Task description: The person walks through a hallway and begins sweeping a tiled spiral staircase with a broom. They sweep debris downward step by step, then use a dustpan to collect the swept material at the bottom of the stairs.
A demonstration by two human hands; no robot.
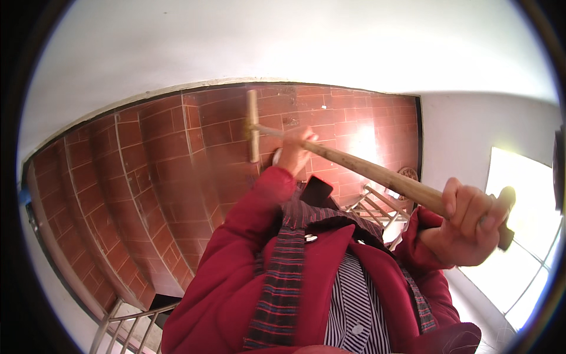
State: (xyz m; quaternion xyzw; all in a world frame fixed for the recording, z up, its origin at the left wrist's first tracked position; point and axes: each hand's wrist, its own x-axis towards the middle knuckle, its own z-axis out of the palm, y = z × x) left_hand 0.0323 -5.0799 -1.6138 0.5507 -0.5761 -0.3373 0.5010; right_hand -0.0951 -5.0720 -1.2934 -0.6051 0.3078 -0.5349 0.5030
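A long wooden handle (376, 168) runs slantwise in front of my chest. My right hand (473, 225) is wrapped around it near its upper end, with the butt sticking out past the fingers. Farther down, my left hand (295, 148) grips the same handle, slightly blurred. At the lower end sits a wooden crossbar (253, 146), set across the handle like a T, with something yellowish at the joint. Whether the crossbar touches the red tiled floor (274, 104) cannot be told. Red sleeves cover both my arms.
Tiled stair steps (128, 177) lie on the left. Metal railings stand at lower left (132, 327) and beyond my right arm (380, 203). A round basket-like thing (407, 173) is by the wall. A dark flat thing with a red edge (316, 191) shows near my waist.
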